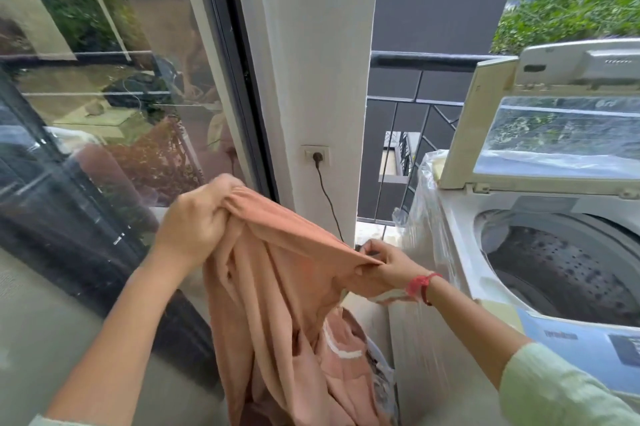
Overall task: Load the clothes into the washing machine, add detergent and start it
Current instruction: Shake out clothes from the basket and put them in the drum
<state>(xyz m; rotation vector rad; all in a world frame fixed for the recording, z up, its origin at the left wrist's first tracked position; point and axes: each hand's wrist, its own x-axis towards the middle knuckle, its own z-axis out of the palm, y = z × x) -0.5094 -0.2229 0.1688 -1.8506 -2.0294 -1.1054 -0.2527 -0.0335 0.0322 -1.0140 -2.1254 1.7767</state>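
A salmon-pink garment (277, 287) hangs between my hands, stretched along its top edge. My left hand (194, 221) clutches a bunch of the cloth at the upper left. My right hand (384, 264), with a red band on the wrist, pinches the other end lower to the right. More clothes, pink with a white stripe and a patterned piece (349, 360), lie bunched below the garment. To the right stands a white top-loading washing machine (460, 273), its lid (540, 135) raised and its grey perforated drum (568, 270) showing.
A wall socket (316, 155) with a black cord plugged in sits on the white pillar. A glass sliding door (104, 96) fills the left. A dark balcony railing (415, 103) runs behind the machine. Clear plastic wrap (419, 218) covers the machine's side.
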